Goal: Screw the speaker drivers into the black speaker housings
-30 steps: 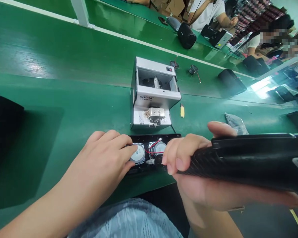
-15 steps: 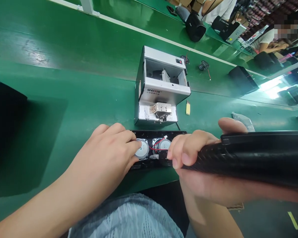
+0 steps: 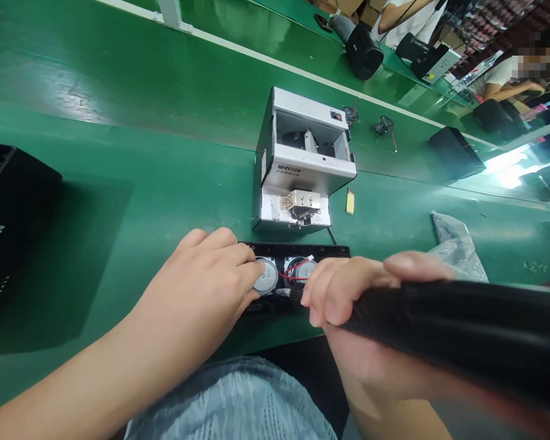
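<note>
A long black panel (image 3: 297,249) lies on the green workbench in front of me, with two round speakers in it. My left hand (image 3: 215,269) is closed on the left speaker (image 3: 265,276), thumb and fingers at its rim and back. Red wires with a small white plug (image 3: 310,258) cross the right speaker (image 3: 305,269). My right hand (image 3: 348,287) is wrapped around a thick black electric screwdriver (image 3: 467,315), tilted nearly flat. Its tip points left at the lower edge of the left speaker; whether it touches a screw I cannot tell. My right fingers partly cover the right speaker.
Just behind the panel stands a grey WEIXIN machine (image 3: 302,165). A black speaker box (image 3: 18,232) is at the left, a clear plastic bag (image 3: 461,247) at the right. Loose speakers (image 3: 385,125) and a yellow piece (image 3: 350,201) lie farther back. Co-workers sit across the bench.
The rear of the electric screwdriver has dropped, and its tip has swung left to the left speaker's edge. My left hand stays on that speaker. The whole view has shifted slightly.
</note>
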Motion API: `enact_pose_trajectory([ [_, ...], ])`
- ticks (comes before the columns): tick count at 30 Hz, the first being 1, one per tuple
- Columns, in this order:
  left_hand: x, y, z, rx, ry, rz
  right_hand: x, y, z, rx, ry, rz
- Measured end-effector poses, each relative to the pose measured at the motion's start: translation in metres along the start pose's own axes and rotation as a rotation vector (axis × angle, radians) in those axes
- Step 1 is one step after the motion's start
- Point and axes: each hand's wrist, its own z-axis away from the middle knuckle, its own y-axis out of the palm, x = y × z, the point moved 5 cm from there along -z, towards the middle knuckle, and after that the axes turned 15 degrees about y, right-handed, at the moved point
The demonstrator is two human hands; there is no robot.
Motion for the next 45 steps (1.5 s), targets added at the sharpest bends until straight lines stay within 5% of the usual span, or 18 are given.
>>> enact_pose_trajectory([
  [10,-0.004,-0.001,0.004,-0.029,0.021,-0.006,-0.008,0.010,0.014,0.183,-0.089,0.121],
  [21,0.001,0.001,0.012,-0.126,0.022,0.098,-0.018,0.007,0.021,-0.105,-0.184,0.119],
  [25,0.018,0.001,0.038,-0.303,-0.171,0.270,-0.024,0.011,0.022,-0.109,-0.229,0.065],
  [29,0.022,0.025,0.060,-0.174,-0.267,0.344,-0.022,0.013,0.021,-0.167,-0.216,0.067],
  [34,0.012,0.042,0.059,-0.224,-0.335,0.420,0.020,0.006,-0.019,0.005,-0.024,0.013],
  [38,0.008,0.049,0.051,-0.231,-0.312,0.478,0.054,0.003,-0.074,-0.006,-0.120,-0.039],
  [45,0.013,0.060,0.059,-0.267,-0.275,0.530,0.025,0.021,-0.121,0.014,-0.311,0.041],
])
